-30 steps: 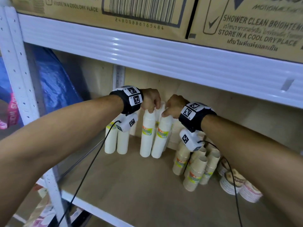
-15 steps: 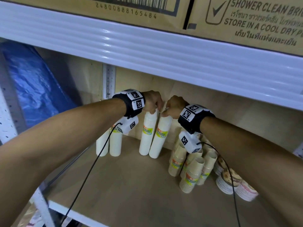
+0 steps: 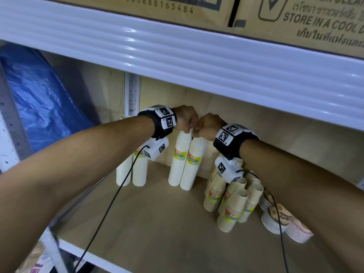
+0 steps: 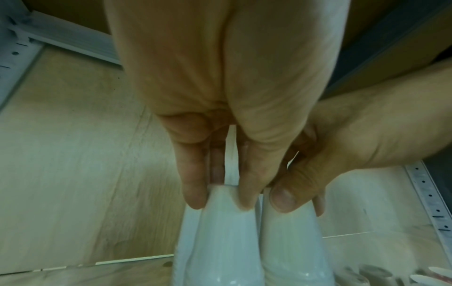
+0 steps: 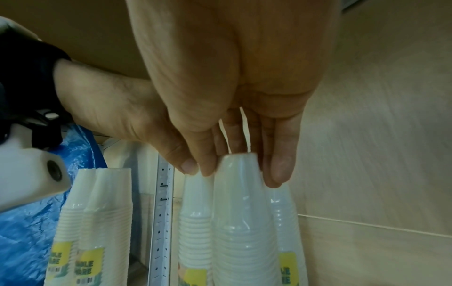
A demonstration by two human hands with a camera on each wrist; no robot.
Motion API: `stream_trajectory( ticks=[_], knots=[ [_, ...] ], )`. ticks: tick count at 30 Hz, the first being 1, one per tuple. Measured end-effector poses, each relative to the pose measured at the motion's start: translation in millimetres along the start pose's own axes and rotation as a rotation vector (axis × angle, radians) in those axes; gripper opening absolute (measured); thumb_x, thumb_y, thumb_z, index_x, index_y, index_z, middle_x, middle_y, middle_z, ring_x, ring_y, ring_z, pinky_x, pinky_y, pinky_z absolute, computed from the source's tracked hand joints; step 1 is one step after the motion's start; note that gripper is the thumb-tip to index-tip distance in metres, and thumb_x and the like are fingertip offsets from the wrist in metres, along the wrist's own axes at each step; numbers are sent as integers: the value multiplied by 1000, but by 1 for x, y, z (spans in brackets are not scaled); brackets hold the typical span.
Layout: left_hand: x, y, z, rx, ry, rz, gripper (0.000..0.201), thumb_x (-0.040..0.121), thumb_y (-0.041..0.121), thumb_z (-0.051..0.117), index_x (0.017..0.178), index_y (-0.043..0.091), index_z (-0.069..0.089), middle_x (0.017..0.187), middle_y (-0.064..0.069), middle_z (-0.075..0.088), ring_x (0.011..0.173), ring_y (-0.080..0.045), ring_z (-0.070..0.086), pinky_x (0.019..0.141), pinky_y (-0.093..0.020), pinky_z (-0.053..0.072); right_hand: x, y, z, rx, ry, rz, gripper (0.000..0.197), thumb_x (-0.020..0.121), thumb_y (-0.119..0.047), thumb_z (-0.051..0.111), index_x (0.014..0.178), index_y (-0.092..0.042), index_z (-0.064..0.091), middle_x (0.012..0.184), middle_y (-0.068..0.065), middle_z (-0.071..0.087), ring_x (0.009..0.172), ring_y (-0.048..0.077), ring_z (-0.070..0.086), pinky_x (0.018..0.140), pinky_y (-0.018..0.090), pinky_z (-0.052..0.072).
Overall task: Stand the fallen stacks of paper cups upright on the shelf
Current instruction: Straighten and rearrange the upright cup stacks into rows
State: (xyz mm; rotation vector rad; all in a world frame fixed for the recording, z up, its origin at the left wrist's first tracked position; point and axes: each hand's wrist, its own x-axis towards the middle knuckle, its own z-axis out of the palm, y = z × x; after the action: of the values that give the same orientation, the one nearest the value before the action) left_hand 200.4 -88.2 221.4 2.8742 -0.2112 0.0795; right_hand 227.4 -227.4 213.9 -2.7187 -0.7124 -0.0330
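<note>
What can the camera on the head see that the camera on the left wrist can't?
Only the head view shows the cardboard boxes above, the brown cup stacks and the two white stacks by the post. Only the left wrist view shows the fingertips pinching the wrapper top from below. Both show the left hand, the right hand and the two white stacks they grip.

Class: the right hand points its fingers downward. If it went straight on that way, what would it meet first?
The right hand already pinches the top of a wrapped white cup stack, so it would press straight into that stack. The wooden shelf board lies below.
</note>
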Motion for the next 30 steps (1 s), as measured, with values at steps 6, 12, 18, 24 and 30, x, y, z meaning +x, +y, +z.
stream_trajectory(
  ticks=[6,12,18,24,30],
  knots=[
    [-7,1,-14,14,36,-28,40,85,11,71,124,16,65,123,-6,60,110,-22,59,87,-29,51,-1,-11,-14,-81,39,-4,35,78,-32,77,100,-5,71,97,8,69,89,24,67,66,27,50],
    [-24,-3,-41,79,110,-76,41,90,16,66,130,20,57,129,-3,53,117,-21,53,92,-28,42,-5,-32,-28,-111,80,-127,27,89,-17,65,112,-4,61,112,11,62,92,20,58,59,20,43],
    [-52,-32,-67,28,209,-190,53,92,16,65,141,9,47,146,-15,44,134,-30,42,110,-38,31,2,-60,-24,-26,75,-239,28,92,-14,62,118,-6,58,124,15,58,94,16,50,54,12,35],
    [-75,-67,-82,9,76,-306,50,87,14,70,135,12,53,107,-6,57,100,-24,54,87,-31,47,8,-99,-9,-132,52,-329,39,91,-29,64,121,-4,63,127,8,58,114,22,56,88,27,45],
    [-92,-89,-72,127,57,-336,47,83,19,76,127,15,61,125,-8,59,111,-23,57,86,-29,48,11,-128,16,-46,13,-355,44,84,-35,71,115,-5,64,120,7,60,107,23,59,83,27,49]
  ],
)
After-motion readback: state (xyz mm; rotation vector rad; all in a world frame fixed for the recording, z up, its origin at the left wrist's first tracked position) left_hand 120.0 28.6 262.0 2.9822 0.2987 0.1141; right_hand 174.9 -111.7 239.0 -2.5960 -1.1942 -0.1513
